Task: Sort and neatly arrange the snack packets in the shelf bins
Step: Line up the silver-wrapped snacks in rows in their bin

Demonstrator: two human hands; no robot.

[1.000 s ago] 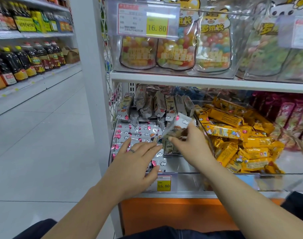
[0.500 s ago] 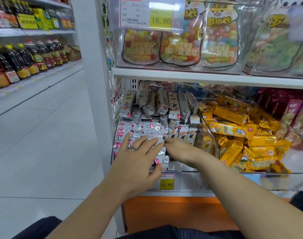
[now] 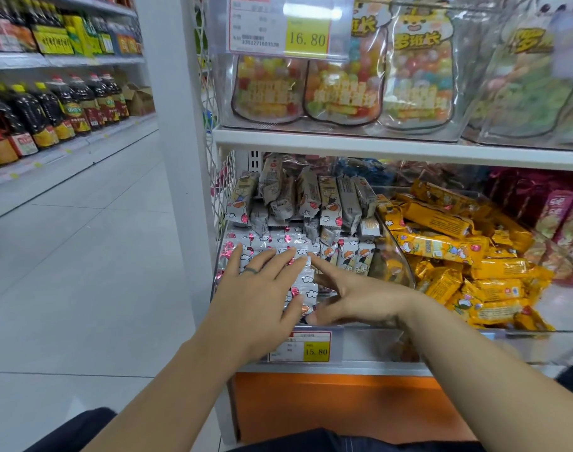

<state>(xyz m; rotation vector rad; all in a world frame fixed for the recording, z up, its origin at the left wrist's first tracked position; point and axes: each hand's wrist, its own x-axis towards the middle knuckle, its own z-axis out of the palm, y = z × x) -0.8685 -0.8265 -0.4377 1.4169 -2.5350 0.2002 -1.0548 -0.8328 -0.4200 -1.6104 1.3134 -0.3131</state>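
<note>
While spread, hands (image 3: pixel 259 298) (image 3: pixel 360 298) (both) on packets (image 3: pixel 278 241)

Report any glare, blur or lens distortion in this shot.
Head view: light glares off the clear upper bin, whitening it beside the legible 16.80 price tag. Head view: the right hand looks slightly motion-soft, the left hand crisper. Head view: wide-angle bending tilts the shelf board, and the pink packets at the right edge are blurred.

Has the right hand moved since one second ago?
Yes. The right hand has come down toward the 15.80 price tag, now open and low at the front silver packets.
</note>
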